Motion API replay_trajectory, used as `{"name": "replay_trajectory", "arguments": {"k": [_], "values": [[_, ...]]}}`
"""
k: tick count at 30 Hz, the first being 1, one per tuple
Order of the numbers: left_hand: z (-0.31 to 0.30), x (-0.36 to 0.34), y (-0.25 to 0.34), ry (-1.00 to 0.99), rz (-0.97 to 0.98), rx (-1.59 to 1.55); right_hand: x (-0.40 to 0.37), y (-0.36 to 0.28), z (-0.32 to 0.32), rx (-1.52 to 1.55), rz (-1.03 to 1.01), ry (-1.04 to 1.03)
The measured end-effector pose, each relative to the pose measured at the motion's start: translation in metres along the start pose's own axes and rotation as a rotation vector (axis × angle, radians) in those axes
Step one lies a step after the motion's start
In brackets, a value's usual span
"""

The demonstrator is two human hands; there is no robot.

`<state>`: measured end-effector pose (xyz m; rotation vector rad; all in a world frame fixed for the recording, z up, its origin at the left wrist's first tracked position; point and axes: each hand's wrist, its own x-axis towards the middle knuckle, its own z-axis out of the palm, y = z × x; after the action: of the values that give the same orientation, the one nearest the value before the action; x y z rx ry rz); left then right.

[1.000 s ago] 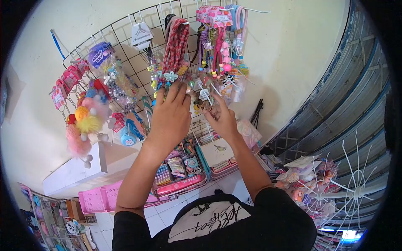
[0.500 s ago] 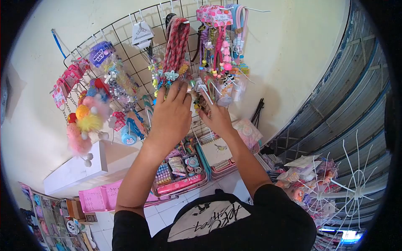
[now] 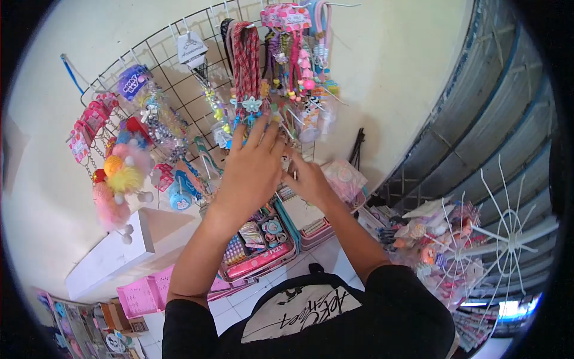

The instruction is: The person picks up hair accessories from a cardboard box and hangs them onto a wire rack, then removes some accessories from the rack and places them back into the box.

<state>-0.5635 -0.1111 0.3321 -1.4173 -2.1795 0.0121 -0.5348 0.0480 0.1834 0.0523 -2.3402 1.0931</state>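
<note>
My left hand is raised in front of the wire rack, back toward me, fingers stretched upward and slightly apart. Its fingertips are at the lower ends of red checked straps, just below a pale blue flower charm. Whatever lies behind the palm is hidden. Close beside it on the right, my right hand has bent fingers drawn together toward the left hand's edge; what they hold, if anything, cannot be made out. Small packaged items hang just above the right hand.
The wire rack also carries beaded strands, fluffy keychains and cord straps. Below are a box of small accessories, a white ledge and a pink basket. A spoked white stand is at right.
The view has shifted, moving the rack left and slightly up in the picture. My right hand's fingers have come lower and curled in closer to my left hand.
</note>
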Motion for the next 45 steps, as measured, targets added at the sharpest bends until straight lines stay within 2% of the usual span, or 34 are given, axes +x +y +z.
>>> {"name": "replay_trajectory", "arguments": {"k": [2,4,6,8,9,10,11,12,14,15,16,17,19,21,22,23,24,25,26,27,28,30,32,33,35,36,38,39,41,44,45], "values": [[0.000,-0.005,0.010,0.011,0.065,-0.052,-0.047,0.001,0.013,0.007,0.059,0.001],[0.005,-0.014,0.026,0.039,0.170,-0.067,-0.101,-0.007,0.020,0.035,0.244,-0.150],[0.014,-0.029,0.047,0.032,0.248,-0.183,-0.160,-0.007,0.033,-0.125,0.291,-0.290],[0.038,-0.050,0.074,0.020,0.386,-0.463,-0.213,-0.015,0.028,-0.148,0.337,-0.570],[0.051,-0.064,0.085,-0.023,0.461,-0.591,-0.243,-0.016,0.028,-0.158,0.390,-0.538],[0.068,-0.078,0.098,-0.069,0.552,-0.722,-0.275,-0.015,0.028,-0.257,0.427,-0.690],[0.089,-0.097,0.113,-0.156,0.553,-0.855,-0.303,-0.020,0.029,-0.342,0.484,-0.835],[0.113,-0.118,0.129,-0.257,0.572,-0.990,-0.324,-0.028,0.025,-0.341,0.587,-0.776],[0.160,-0.166,0.162,-0.484,0.612,-1.146,-0.365,-0.053,0.006,-0.332,0.826,-0.911],[0.180,-0.194,0.176,-0.611,0.631,-1.207,-0.394,-0.057,0.004,-0.338,0.872,-0.849],[0.190,-0.212,0.191,-0.740,0.654,-1.242,-0.413,-0.066,-0.002,-0.346,0.968,-0.771],[0.184,-0.218,0.209,-0.768,0.790,-1.251,-0.430,-0.074,-0.008,-0.349,1.058,-0.692],[0.161,-0.224,0.233,-0.973,0.812,-1.229,-0.480,-0.083,-0.020,-0.292,1.075,-0.297],[0.149,-0.218,0.265,-1.032,0.970,-1.242,-0.516,-0.091,-0.039,-0.207,1.104,-0.004],[0.140,-0.213,0.285,-1.059,1.010,-1.276,-0.517,-0.123,-0.067,-0.144,1.082,0.259],[0.128,-0.203,0.305,-0.950,1.161,-1.234,-0.542,-0.125,-0.082,-0.054,0.965,0.516],[0.117,-0.194,0.326,-0.972,1.206,-1.218,-0.562,-0.143,-0.103,-0.084,0.889,0.737],[0.105,-0.186,0.350,-0.940,1.284,-1.196,-0.577,-0.159,-0.120,0.138,0.786,1.141],[0.094,-0.180,0.376,-0.908,1.357,-1.176,-0.598,-0.171,-0.138,-0.020,0.867,1.372],[0.083,-0.177,0.403,-0.794,1.458,-1.162,-0.640,-0.185,-0.160,-0.187,0.816,1.465],[0.072,-0.175,0.430,-0.681,1.551,-1.147,-0.676,-0.197,-0.172,-0.203,0.910,1.663],[0.041,-0.177,0.482,-0.517,1.658,-1.056,-0.754,-0.215,-0.180,-0.457,1.062,1.848],[0.017,-0.184,0.531,-0.434,1.690,-1.115,-0.823,-0.227,-0.155,-0.721,1.727,1.581],[0.011,-0.186,0.554,-0.443,1.709,-1.107,-0.844,-0.228,-0.142,-0.712,1.738,1.598],[0.010,-0.195,0.586,-0.283,1.710,-1.033,-0.867,-0.226,-0.107,-0.455,2.206,0.986],[0.015,-0.198,0.591,-0.300,1.742,-1.014,-0.859,-0.223,-0.094,-0.362,2.222,1.006],[0.028,-0.203,0.606,-0.426,1.728,-0.804,-0.860,-0.215,-0.065,-0.157,2.324,0.687],[0.041,-0.205,0.610,-0.396,1.737,-0.888,-0.854,-0.214,-0.056,-0.140,2.331,0.698],[0.043,-0.206,0.610,-0.418,1.746,-0.886,-0.842,-0.213,-0.048,-0.096,2.474,0.785],[0.044,-0.208,0.612,-0.449,1.749,-0.872,-0.883,-0.196,-0.022,-0.091,2.439,0.886],[0.045,-0.210,0.615,-0.455,1.739,-0.893,-0.870,-0.207,-0.031,-0.140,2.446,0.939]]}}
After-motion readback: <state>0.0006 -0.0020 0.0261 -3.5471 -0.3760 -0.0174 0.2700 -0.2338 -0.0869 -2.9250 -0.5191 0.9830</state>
